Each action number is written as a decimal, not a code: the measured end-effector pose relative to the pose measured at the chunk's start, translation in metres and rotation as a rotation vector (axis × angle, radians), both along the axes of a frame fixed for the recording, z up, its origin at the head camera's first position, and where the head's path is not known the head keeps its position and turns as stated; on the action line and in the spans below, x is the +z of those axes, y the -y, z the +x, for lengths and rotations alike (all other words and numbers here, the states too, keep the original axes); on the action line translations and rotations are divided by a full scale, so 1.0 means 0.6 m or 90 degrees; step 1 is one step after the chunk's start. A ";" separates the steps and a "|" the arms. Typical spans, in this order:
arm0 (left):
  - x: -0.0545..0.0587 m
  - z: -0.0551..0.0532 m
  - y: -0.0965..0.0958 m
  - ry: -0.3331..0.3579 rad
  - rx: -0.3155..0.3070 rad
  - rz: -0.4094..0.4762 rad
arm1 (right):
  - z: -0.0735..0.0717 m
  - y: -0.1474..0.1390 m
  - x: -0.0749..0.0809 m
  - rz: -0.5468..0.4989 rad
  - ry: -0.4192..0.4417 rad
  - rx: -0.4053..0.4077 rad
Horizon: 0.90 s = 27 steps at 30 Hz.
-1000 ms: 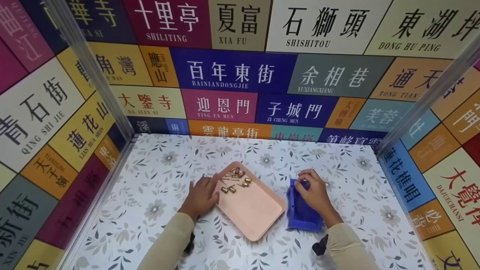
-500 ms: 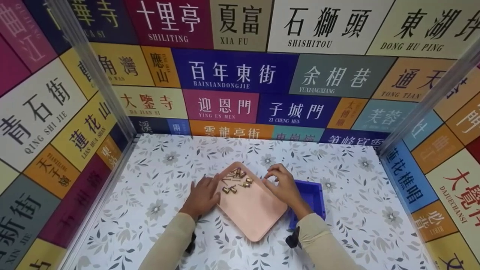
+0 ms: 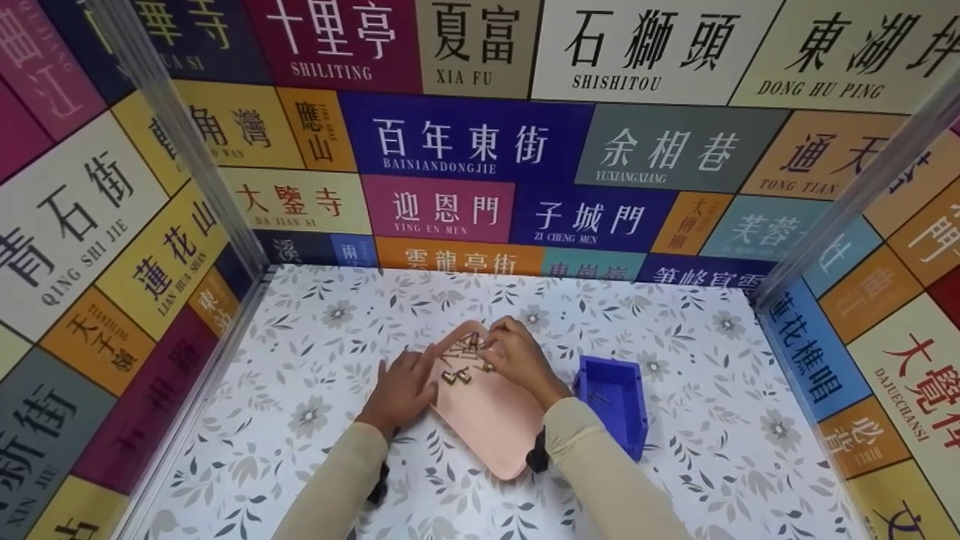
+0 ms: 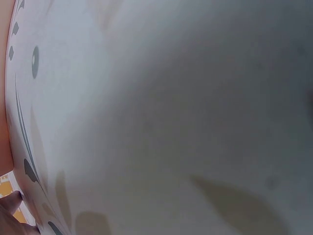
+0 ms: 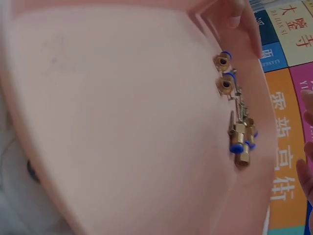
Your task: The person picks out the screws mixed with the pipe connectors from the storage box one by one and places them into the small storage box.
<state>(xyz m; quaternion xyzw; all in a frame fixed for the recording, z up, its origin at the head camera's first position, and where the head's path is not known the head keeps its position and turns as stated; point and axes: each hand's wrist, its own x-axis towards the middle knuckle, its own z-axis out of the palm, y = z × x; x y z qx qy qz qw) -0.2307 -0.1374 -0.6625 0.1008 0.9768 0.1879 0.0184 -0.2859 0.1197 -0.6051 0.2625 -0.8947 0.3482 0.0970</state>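
A pink tray (image 3: 487, 427) lies at an angle in front of me. My left hand (image 3: 401, 390) rests with relaxed fingers along its left edge, and one fingertip (image 5: 234, 18) shows at the rim in the right wrist view. My right hand (image 3: 521, 360) reaches over the tray's far right side, fingers bent and close above the small parts. In the right wrist view its fingers are apart, with nothing visible between them. Several brass fittings (image 5: 238, 139) with blue rings and several screws (image 5: 239, 105) lie together at the tray's far end.
Right of the tray stands a blue plastic box (image 3: 636, 405) with a few thin screws (image 3: 598, 397) inside. A floral-patterned cloth (image 3: 300, 450) covers the table. Sign-printed walls (image 3: 465, 142) stand behind and on both sides.
My right hand has moved left from above the blue box, across to the parts in the tray. The screws in the box now show. My left hand has stayed at the tray's edge.
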 end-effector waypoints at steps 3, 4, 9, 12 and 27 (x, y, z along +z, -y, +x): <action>0.001 0.001 0.002 -0.011 -0.012 0.002 | -0.006 0.016 -0.010 -0.039 0.040 0.000; 0.001 0.002 0.002 -0.014 -0.015 0.002 | -0.007 0.021 -0.014 -0.049 0.050 0.000; -0.001 0.003 0.002 -0.021 -0.019 -0.001 | -0.011 0.042 -0.030 -0.024 0.018 0.025; -0.003 0.002 0.003 -0.029 -0.018 0.006 | -0.014 0.051 -0.038 0.016 -0.015 0.046; 0.000 -0.001 0.005 -0.024 -0.017 0.007 | -0.024 0.052 -0.071 -0.014 0.094 0.080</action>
